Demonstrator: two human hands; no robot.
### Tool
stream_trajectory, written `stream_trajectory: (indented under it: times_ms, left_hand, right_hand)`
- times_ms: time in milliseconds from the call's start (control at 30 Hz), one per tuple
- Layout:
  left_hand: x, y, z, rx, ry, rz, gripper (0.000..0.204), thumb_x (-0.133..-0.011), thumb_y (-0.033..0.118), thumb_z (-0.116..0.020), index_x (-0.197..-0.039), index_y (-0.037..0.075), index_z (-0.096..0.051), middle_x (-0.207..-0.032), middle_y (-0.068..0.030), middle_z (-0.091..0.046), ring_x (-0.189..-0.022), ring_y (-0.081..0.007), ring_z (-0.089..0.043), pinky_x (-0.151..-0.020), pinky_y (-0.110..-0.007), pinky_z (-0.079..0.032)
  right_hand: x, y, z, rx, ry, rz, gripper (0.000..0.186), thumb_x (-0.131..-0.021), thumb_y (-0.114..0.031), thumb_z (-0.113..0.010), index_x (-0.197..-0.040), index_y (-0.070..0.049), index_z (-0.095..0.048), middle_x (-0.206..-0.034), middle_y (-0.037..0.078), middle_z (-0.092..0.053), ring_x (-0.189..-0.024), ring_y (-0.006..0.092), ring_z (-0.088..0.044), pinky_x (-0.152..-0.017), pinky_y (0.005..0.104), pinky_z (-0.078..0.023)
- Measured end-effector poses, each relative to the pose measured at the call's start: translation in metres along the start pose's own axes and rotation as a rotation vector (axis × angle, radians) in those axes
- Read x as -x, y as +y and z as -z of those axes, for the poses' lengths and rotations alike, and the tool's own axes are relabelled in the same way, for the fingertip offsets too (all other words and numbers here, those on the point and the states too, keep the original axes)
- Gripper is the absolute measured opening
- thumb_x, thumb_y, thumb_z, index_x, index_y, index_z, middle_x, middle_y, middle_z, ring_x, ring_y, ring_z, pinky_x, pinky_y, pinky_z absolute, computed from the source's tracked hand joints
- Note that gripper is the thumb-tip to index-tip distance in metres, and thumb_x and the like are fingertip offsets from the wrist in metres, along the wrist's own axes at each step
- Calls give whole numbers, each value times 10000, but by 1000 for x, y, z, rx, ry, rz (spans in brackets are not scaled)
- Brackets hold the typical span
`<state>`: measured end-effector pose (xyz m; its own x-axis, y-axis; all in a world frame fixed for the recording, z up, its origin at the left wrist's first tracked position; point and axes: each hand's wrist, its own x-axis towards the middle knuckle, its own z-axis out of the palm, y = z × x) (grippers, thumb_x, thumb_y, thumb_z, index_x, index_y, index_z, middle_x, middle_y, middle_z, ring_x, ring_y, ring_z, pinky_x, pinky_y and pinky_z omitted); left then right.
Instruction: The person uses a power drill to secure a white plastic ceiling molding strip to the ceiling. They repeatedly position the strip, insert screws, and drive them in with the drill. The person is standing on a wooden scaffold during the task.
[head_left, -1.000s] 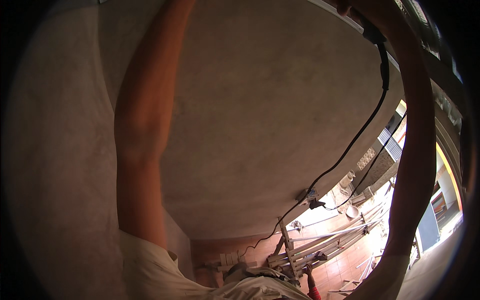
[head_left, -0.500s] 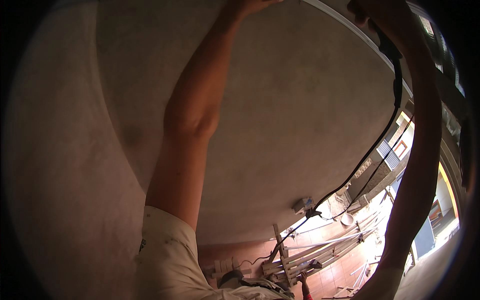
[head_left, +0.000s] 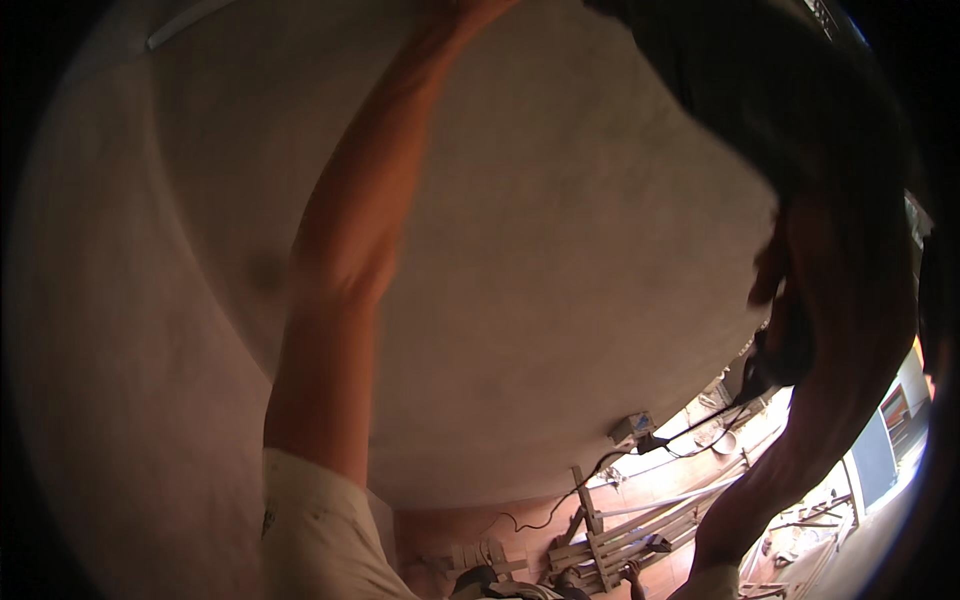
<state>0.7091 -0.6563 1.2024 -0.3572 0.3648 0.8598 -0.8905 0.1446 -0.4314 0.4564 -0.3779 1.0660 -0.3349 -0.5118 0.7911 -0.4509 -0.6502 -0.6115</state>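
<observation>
My left arm stretches up along the grey plastered wall point(head_left: 560, 250), in a pale sleeve. At the top edge the left hand point(head_left: 478, 12) is cut off, so its fingers are hidden. On the right, my right hand point(head_left: 775, 265) is closed around the handle of a dark corded power tool point(head_left: 750, 90), shaped like a drill. The tool's narrow end points up and left, near the wall's upper part. Deep shadow hides its details. From the handle's base a black cable point(head_left: 705, 425) runs down and left.
A pale strip point(head_left: 190, 22) lies at the top left. Below, a small grey box point(head_left: 632, 428) sits by the wall with the cable beside it. Wooden lengths and a pallet-like frame point(head_left: 600, 545) lie on the reddish tiled floor, near what looks like another person's hand point(head_left: 630, 572).
My right hand has come down with the power tool, whose body now shows. The view has shifted, and the pale strip now appears at the top left. My left arm stays raised.
</observation>
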Motion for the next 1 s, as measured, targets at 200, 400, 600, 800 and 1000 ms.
stream_trajectory:
  times_ms: [200,400,600,800,1000]
  left_hand:
    - [-9,-12,23,-23,-85,-77,425,-885,461,-703,-1162,141,-660,-1113,-68,-645,-862,-315,-685,-714,-449,-562]
    - [-16,2,24,-36,-74,-80,406,-896,442,-703,-1147,125,-677,-1121,-70,-671,-933,-308,-694,-755,-450,-564]
    - [-16,-4,26,31,-106,-133,370,-893,373,-731,-1115,82,-677,-1096,-79,-677,-927,-314,-695,-765,-438,-561]
    - [-17,-2,28,45,-98,-120,348,-897,352,-734,-1104,75,-693,-1090,-77,-679,-917,-316,-695,-759,-442,-554]
    - [-13,9,23,-7,-89,-106,402,-888,419,-729,-1131,100,-703,-1096,-70,-673,-904,-307,-694,-757,-441,-556]
  right_hand:
    - [50,82,33,-131,-70,-328,433,-757,-353,-754,-976,4,-641,-637,57,-611,-586,167,-598,-593,337,-487]
    - [64,125,41,-198,-16,-510,726,-658,-373,-785,-1219,17,-538,-656,97,-613,-572,184,-589,-558,314,-468]
    - [68,175,31,-263,47,-313,753,-791,-501,-746,-1244,51,-506,-715,113,-604,-479,123,-562,-397,220,-402]
    - [70,198,45,-245,0,-277,741,-808,-467,-734,-1284,44,-485,-712,132,-605,-446,135,-552,-391,226,-406]
    - [71,215,55,-254,21,-269,621,-856,-457,-692,-1220,20,-530,-693,112,-609,-427,116,-527,-387,217,-381]
